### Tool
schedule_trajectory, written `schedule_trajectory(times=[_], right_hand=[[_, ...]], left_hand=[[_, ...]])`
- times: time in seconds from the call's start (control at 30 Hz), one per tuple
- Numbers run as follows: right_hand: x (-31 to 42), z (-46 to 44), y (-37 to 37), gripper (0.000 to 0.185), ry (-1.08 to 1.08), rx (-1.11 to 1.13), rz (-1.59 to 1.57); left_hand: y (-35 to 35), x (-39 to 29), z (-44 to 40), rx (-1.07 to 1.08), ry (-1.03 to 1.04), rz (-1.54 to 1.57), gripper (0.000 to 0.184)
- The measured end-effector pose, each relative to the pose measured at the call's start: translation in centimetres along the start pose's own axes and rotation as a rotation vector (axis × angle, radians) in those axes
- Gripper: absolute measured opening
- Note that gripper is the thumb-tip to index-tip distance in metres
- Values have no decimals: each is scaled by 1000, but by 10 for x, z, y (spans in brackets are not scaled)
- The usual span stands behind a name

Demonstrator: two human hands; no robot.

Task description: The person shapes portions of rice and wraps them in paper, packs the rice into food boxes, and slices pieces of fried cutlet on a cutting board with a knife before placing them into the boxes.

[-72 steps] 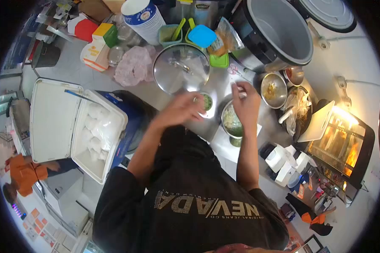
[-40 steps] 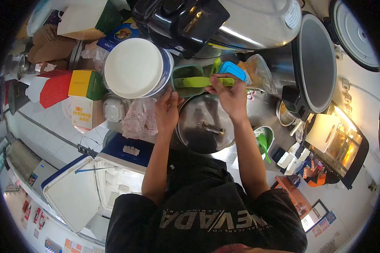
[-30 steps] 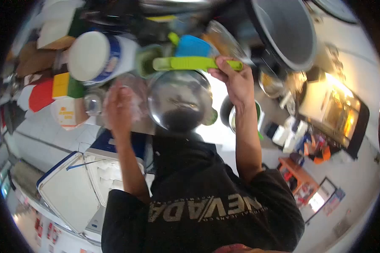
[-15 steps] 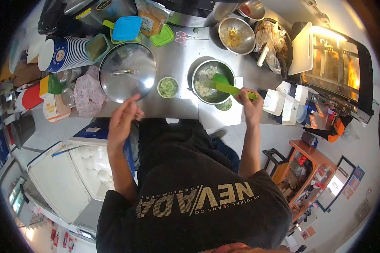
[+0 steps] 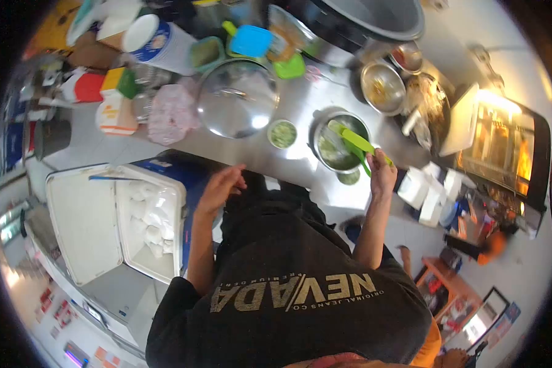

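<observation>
One light-green utensil (image 5: 357, 141), clamped in the right hand (image 5: 383, 173), could tip the metal bowl (image 5: 318, 145) if levered hard, left hand (image 5: 223, 187) empty, fingers apart.

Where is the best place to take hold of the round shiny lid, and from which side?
Probably by the raised handle at the middle of the round shiny lid, coming from above and the person's side. The handle is a narrow bar running roughly sideways, so the grip would close across it, near side to far side. The left hand looks free for this.
</observation>
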State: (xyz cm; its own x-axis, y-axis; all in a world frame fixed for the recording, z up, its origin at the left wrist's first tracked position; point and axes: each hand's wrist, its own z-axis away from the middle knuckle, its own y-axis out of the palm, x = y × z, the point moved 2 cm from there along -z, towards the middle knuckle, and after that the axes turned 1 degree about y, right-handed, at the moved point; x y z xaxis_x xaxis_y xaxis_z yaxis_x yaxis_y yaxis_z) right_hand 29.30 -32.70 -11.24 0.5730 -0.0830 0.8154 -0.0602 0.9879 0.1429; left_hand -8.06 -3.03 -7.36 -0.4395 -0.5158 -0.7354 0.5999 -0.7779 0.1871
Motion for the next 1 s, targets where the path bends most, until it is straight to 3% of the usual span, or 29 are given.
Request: schedule_trajectory(times=[0.17, 0.27, 0.33, 0.37, 0.4, 0.47, 0.57, 0.6, 0.67, 0.7, 0.73, 0.83, 0.87, 0.9, 1.0], right_hand=[[22, 19, 222, 25, -100, 376, -47], [13, 37, 365, 20, -280, 536, 71], [-22, 16, 426, 31, -527, 519, 448], [-13, 33, 441, 39, -640, 513, 801], [-27, 37, 443, 38, -633, 470, 780], [-20, 33, 415, 36, -695, 363, 734], [9, 36, 303, 30, -791, 188, 728], [20, 40, 253, 22, -800, 14, 948], [12, 11, 147, 26, -842, -267, 1399], [1, 2, 96, 35, -900, -192, 1592], [-11, 2, 64, 45, -655, -145, 1834], [-45, -10, 25, 53, -153, -23, 1826], [-61, -23, 14, 51, -161, -17, 1838], [-63, -25, 13, 45, -299, 15, 1843], [-20, -6, 41, 27, -317, 66, 1837]], left_hand=[[-23, -8, -9, 77, -5, 16, 44], [-36, -14, -18, 144, 30, -35, 45], [-34, -25, -24, 215, 41, -74, 45], [-31, -25, -30, 241, 17, -90, 45], [-29, -24, -34, 274, -11, -112, 44], [-17, -33, -49, 362, -19, -192, 43], [16, -37, -64, 520, 4, -276, 42], [30, -30, -76, 585, 1, -264, 42], [64, -11, -102, 675, -25, -255, 42], [85, 1, -115, 705, -45, -258, 43], [107, 9, -127, 693, -52, -346, 46], [167, 55, -163, 486, 6, -565, 53], [182, 70, -173, 395, 35, -580, 55], [196, 84, -182, 305, 63, -595, 57], [222, 91, -188, 59, 54, -506, 61]])
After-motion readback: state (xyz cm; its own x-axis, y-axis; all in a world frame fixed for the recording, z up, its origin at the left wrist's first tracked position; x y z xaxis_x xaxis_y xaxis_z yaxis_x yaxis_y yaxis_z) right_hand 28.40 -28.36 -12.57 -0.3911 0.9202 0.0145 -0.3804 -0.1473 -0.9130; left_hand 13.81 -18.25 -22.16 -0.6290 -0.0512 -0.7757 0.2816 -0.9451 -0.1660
